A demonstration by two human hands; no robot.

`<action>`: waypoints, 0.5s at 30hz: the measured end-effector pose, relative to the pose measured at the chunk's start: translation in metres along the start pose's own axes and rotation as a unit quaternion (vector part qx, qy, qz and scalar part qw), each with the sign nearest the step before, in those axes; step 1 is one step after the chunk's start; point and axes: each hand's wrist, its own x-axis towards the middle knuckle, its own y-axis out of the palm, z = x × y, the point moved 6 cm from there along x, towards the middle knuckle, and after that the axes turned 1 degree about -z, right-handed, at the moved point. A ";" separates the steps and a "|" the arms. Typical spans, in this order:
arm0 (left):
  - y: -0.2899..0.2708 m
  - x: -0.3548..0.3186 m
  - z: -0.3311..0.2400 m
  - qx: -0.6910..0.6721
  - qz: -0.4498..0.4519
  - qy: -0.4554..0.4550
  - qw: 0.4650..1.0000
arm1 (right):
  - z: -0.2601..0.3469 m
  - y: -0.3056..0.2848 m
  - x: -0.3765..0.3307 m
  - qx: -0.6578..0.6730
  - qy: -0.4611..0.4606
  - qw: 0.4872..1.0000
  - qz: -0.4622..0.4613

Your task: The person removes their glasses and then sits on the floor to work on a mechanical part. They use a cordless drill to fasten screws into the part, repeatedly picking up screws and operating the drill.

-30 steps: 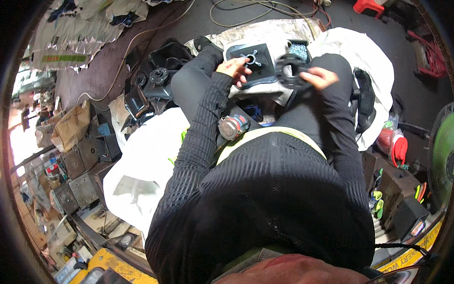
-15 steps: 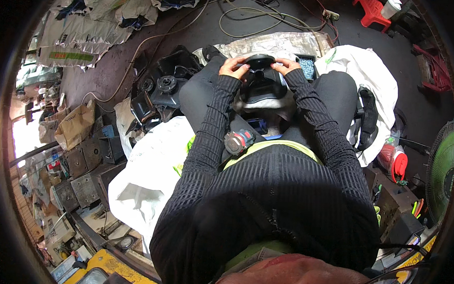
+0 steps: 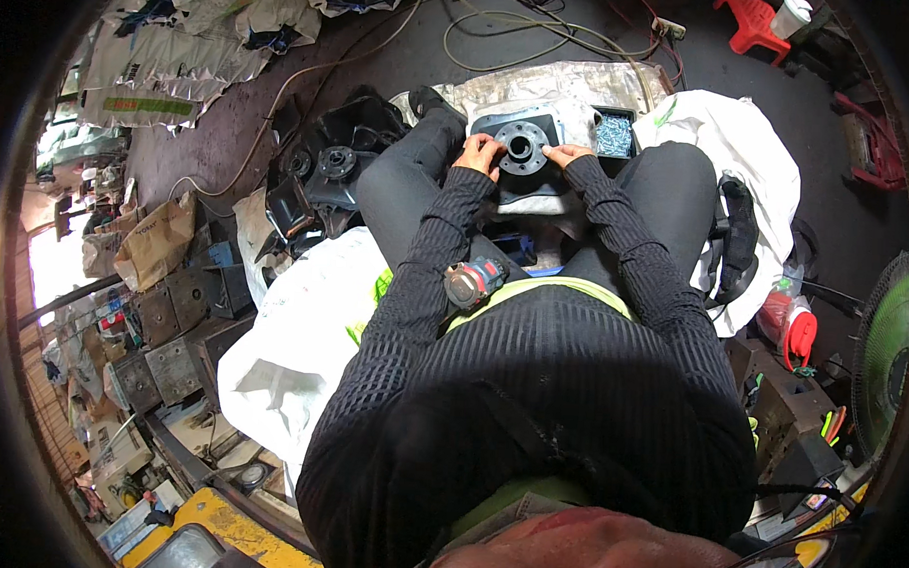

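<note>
Between my knees a round black flange [image 3: 522, 167], with a central hole and small holes around its rim, lies on a square black plastic part [image 3: 516, 191]. My left hand [image 3: 479, 155] grips the flange's left edge with bent fingers. On the opposite edge, my right hand [image 3: 567, 155] pinches it between thumb and fingers. The square part rests on a whitish covered support [image 3: 582, 118]. To the right of it stands a dark tray [image 3: 614, 135] full of small bluish metal pieces, probably screws. A red and grey power tool [image 3: 475, 283] lies on my lap.
Similar black parts [image 3: 336, 165] are piled beyond my left knee. White sacks [image 3: 297, 344] lie on both sides. A hose [image 3: 498, 33] loops across the floor ahead. A red stool [image 3: 754, 29] and a green fan [image 3: 885, 349] stand to the right; metal blocks [image 3: 176, 374] are at the left.
The flange, held up and tilted edge-on before, now sits flat on the square part with its holed face up. Both hands have come lower with it, toward me.
</note>
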 end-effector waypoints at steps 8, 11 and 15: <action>-0.107 -0.116 0.007 -0.192 0.096 -0.132 0.968 | -0.016 -0.005 0.000 -0.046 0.055 0.997 0.017; -0.125 -0.183 -0.029 -0.208 0.304 -0.201 0.908 | -0.013 0.002 -0.009 -0.014 0.066 0.997 0.029; -0.097 -0.195 -0.066 -0.037 0.205 -0.134 0.969 | -0.036 0.002 0.006 -0.052 0.101 0.993 0.032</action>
